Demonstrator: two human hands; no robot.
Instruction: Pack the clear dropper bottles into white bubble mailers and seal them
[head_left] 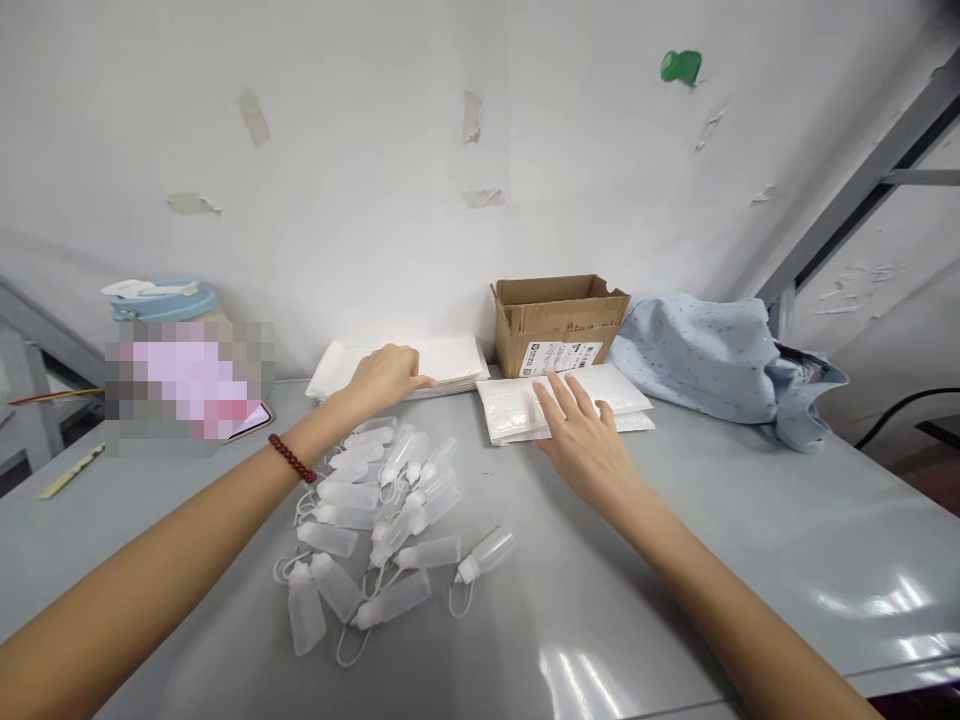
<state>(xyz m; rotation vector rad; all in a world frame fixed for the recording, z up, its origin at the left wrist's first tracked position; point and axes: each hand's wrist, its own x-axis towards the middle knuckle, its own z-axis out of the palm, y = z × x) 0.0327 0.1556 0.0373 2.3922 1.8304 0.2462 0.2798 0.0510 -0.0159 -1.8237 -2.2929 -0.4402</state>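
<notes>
My left hand [386,375] rests on a stack of white envelopes [457,362] by the wall. Its fingers curl under and the thumb points right; anything within them is hidden. Lying flat with spread fingers, my right hand [585,430] presses on white plastic-looking packets [510,405] in front of the cardboard box. Nearer to me, a loose pile of small translucent squeeze bottles [349,495] with tethered white caps covers the table. One bottle [487,553] lies a little apart on the pile's right side.
The open cardboard box [555,325] stands against the wall. Right of it lies a crumpled light-blue cloth [697,350]. A phone [251,420], partly blurred out, sits at left before a blue-lidded container [161,300]. A snap-off knife-like strip [71,470] lies near the left edge.
</notes>
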